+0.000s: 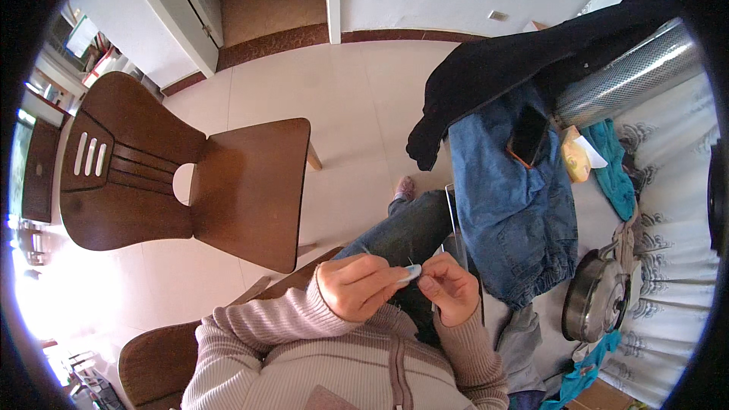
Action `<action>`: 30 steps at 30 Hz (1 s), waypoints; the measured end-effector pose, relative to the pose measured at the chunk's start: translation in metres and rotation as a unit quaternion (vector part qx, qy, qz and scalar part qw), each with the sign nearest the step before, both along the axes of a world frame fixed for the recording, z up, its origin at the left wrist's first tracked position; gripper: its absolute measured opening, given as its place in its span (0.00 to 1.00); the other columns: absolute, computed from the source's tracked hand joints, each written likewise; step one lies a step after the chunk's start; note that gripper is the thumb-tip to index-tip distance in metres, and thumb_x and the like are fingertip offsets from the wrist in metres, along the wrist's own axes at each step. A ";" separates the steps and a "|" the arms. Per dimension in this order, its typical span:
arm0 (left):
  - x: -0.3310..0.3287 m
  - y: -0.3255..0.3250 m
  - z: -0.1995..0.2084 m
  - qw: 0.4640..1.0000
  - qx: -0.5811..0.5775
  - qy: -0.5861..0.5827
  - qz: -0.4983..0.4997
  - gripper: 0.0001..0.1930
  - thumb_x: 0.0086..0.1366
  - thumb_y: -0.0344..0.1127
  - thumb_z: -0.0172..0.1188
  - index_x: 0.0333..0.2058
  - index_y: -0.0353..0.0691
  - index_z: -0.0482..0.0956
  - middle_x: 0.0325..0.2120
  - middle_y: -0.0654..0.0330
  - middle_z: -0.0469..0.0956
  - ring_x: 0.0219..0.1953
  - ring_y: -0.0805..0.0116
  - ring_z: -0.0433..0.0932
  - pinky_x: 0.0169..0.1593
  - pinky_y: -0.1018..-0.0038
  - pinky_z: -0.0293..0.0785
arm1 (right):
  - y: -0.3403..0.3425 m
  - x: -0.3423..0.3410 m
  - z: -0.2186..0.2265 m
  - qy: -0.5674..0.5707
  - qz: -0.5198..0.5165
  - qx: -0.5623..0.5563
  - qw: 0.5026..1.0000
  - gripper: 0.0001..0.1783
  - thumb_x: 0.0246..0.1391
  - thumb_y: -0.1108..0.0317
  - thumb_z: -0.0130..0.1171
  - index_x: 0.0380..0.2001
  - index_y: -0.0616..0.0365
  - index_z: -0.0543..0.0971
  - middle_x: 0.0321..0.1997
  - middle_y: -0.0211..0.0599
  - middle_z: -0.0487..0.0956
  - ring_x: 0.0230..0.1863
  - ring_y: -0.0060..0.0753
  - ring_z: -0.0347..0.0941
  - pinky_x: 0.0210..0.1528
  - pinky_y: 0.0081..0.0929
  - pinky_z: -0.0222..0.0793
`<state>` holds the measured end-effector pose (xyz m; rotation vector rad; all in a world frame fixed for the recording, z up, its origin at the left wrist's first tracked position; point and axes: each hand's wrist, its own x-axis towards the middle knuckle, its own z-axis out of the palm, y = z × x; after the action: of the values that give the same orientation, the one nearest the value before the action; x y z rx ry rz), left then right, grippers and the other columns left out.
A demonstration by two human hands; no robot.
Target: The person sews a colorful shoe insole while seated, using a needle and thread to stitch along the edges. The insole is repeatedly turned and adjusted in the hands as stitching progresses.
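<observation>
Both my hands meet in front of my chest, above my lap. My left hand (355, 287) is closed, with thumb and fingers pinching a small flat pale blue-and-white piece (411, 273) whose kind I cannot make out. At the right end of that piece, the thumb and fingertips of my right hand (451, 290) are pressed together. Whether they grip the piece or something finer is too small to tell. Blue jeans (509, 212) lie over the table edge just beyond my right hand, with a dark phone (527, 135) on top.
A brown wooden chair (247, 190) stands to the left. On the table to the right are a black garment (501, 76), a tissue pack (577, 156), a lidded metal pot (596, 296), teal cloths (607, 156) and a large shiny roll (630, 76). A doorway opens at the far left.
</observation>
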<state>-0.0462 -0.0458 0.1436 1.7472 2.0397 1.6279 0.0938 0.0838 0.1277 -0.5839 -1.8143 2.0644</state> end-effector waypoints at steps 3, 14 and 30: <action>-0.001 0.002 0.003 1.000 -0.017 -0.009 -0.007 0.11 0.46 0.24 0.63 0.31 0.39 0.80 0.21 0.62 0.73 0.20 0.69 0.75 0.20 0.77 0.72 | -0.001 -0.003 -0.005 0.014 -0.012 0.020 1.000 0.03 0.49 0.77 0.57 0.27 0.65 0.73 0.33 0.34 0.71 0.34 0.23 0.66 0.40 0.18 0.62; -0.016 0.014 0.023 0.948 -0.096 -0.301 -0.036 0.10 0.58 0.38 0.59 0.29 0.36 0.78 0.27 0.58 0.74 0.31 0.68 0.74 0.37 0.75 0.71 | 0.030 -0.012 0.002 -0.010 0.125 -0.221 0.967 0.15 0.56 0.63 0.52 0.37 0.66 0.74 0.31 0.34 0.75 0.30 0.22 0.68 0.33 0.19 0.63; -0.009 0.021 -0.001 0.845 0.019 -0.498 -0.195 0.12 0.64 0.42 0.52 0.31 0.37 0.72 0.26 0.65 0.74 0.30 0.77 0.70 0.37 0.79 0.68 | -0.011 -0.033 0.010 0.258 0.017 -0.339 0.904 0.06 0.56 0.72 0.51 0.34 0.64 0.71 0.35 0.39 0.74 0.26 0.20 0.66 0.33 0.16 0.64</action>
<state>-0.0552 -0.0247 0.1430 0.8511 1.0809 1.8275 0.0610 0.0730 0.1377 -0.1198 -0.8000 2.5471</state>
